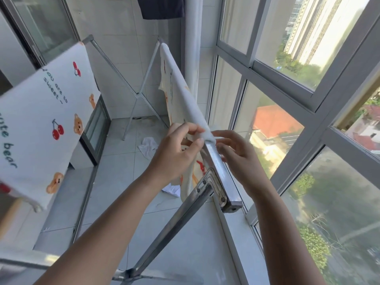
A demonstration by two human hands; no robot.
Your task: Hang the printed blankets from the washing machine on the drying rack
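Note:
A white blanket [185, 93] printed with bears and cherries hangs folded over the right bar of the steel drying rack [218, 167]. My left hand [176, 153] pinches the blanket's near edge on the bar between thumb and fingers. On the bar's window side, my right hand [236, 153] has its fingers spread, the fingertips touching the blanket's end. A second printed blanket [41, 120], with bears, cherries and green lettering, hangs over the rack's left bar.
Large windows [287, 79] run close along the right of the rack. A dark garment [162, 7] hangs overhead at the back. White cloths [148, 147] lie on the tiled floor under the rack. A glass sliding door [41, 27] stands at the left.

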